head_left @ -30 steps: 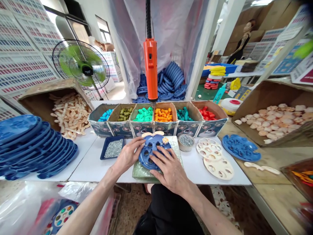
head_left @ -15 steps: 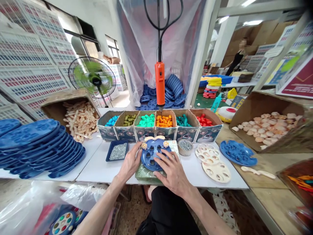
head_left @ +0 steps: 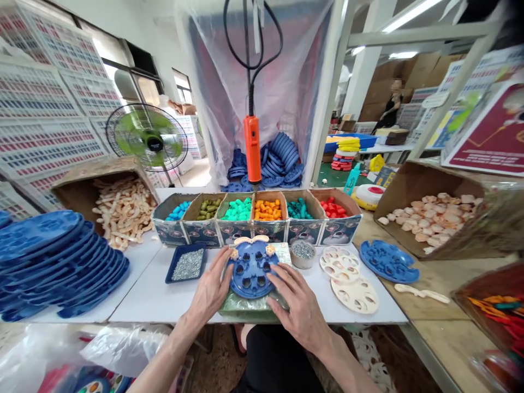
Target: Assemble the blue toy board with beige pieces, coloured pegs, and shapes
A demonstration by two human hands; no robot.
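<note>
A round blue plastic plate [head_left: 252, 268] with several dark holes lies on a green block [head_left: 245, 307] in front of me. A cream-coloured strip [head_left: 251, 239] curves along its far edge, with a small cream flower-shaped piece [head_left: 270, 250] at the right and another [head_left: 233, 254] at the left. My left hand [head_left: 209, 286] lies against the plate's left rim, its fingers stretched out and the thumb along the edge. At the right rim, my right hand [head_left: 298, 305] has its fingers spread, fingertips touching the plate or very near it.
Ahead stands a row of bins [head_left: 237, 230] with coloured pegs, under a hanging orange electric screwdriver [head_left: 252, 150]. A tray of screws [head_left: 187, 264] sits left, a screw bowl [head_left: 303, 254] right. Stacked blue plates [head_left: 61, 267] flank the left; cream discs [head_left: 354, 295] lie right.
My right hand has slid off the plate's top to its right edge, uncovering more holes. The left hand has shifted slightly down the left rim. The whole view has swung a little.
</note>
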